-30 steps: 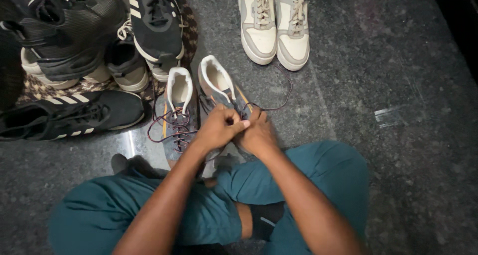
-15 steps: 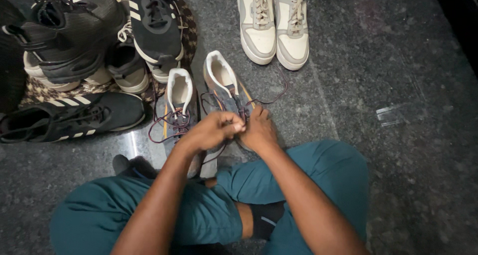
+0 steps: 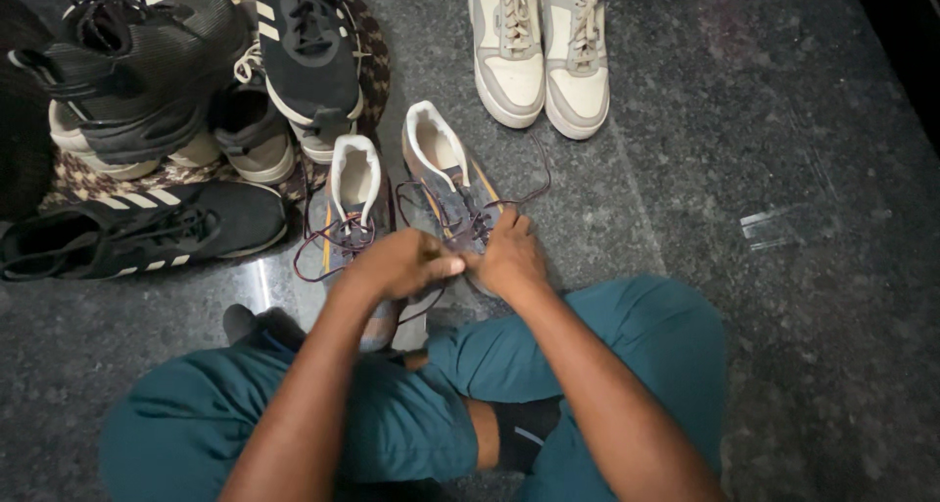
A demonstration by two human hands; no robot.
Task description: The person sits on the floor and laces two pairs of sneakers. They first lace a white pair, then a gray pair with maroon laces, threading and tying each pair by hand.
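Two grey-blue sneakers with orange stripes and white lining lie on the dark stone floor before my crossed legs in teal trousers. My left hand (image 3: 399,264) and my right hand (image 3: 509,255) meet over the right sneaker (image 3: 446,174). Both pinch its dark purple lace (image 3: 534,182), which loops out to the right. The left sneaker (image 3: 351,193) lies beside it with its lace loose and untied.
A pair of beige-and-white sneakers (image 3: 539,47) stands at the top centre. Several black shoes (image 3: 147,81) are piled on a patterned mat at the upper left, with one black striped shoe (image 3: 137,230) on the floor. A small clear scrap (image 3: 778,226) lies to the right.
Both hands have stayed on the right sneaker's lace, shifting slightly as they work it. The lace loop at the right has changed shape.
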